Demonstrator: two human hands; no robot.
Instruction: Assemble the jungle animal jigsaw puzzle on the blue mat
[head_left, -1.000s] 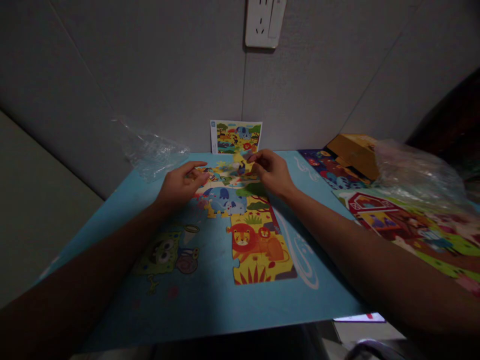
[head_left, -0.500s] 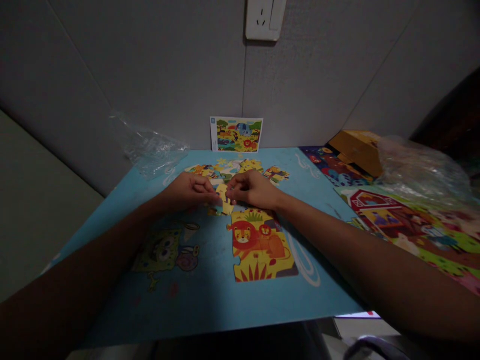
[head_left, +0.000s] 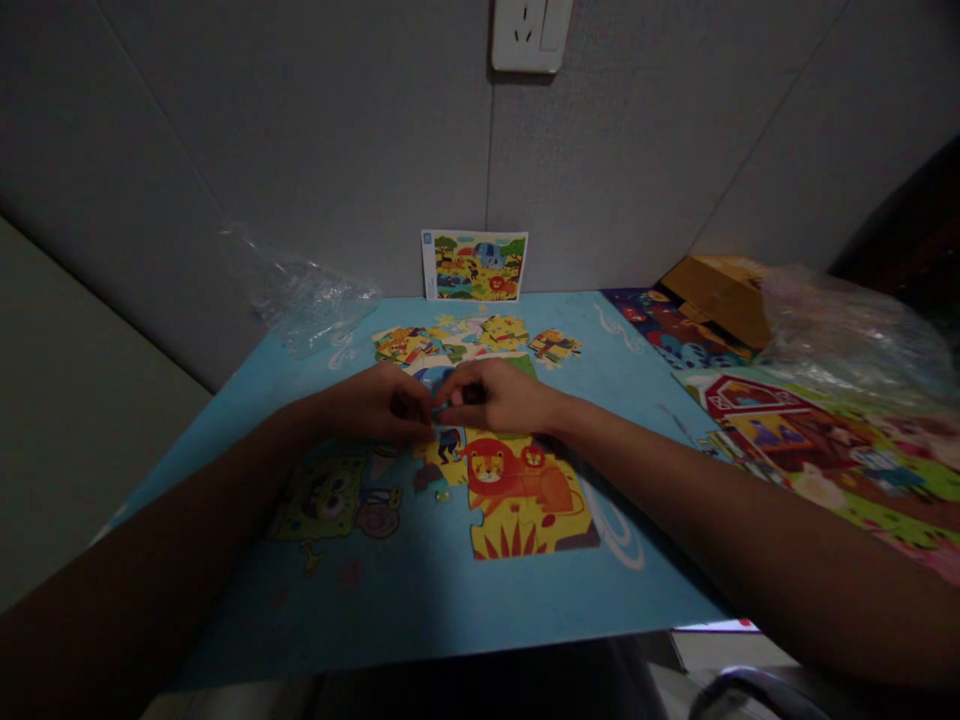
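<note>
Over the blue worktop (head_left: 405,600), our left hand (head_left: 390,402) and right hand (head_left: 495,397) are curled, whether pinching we cannot tell, just beyond the yellow puzzle piece (head_left: 451,458) lying left of the lion section (head_left: 521,495).

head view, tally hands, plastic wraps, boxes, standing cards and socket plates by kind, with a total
Hands: 2 (left hand, right hand)
Plastic wraps: 2 (left wrap, right wrap)
Box: 1
Standing card: 1
Socket plate: 1
Total: 7
</note>
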